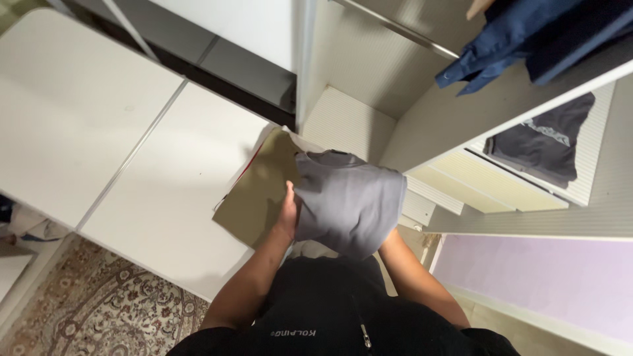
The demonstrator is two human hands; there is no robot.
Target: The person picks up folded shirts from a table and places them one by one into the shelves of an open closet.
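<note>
The person stood before an open white wardrobe [369, 72], holding a folded grey garment [349, 201] at chest height, just in front of the lower shelf opening. The left hand [288, 214] gripped the garment's left edge, thumb up along the cloth, the other fingers tucked behind it and out of sight. The right hand was hidden under the garment; only its forearm [415, 277] showed, so how its fingers lay could not be told. An olive-tan cloth [254, 194] lay behind the grey one, draped over the corner of a white tabletop [165, 191]. Blue clothes [521, 39] hung from the rail above, and 1 dark garment [544, 142] lay on a shelf at the right. A patterned rug [99, 310] covered the floor.
</note>
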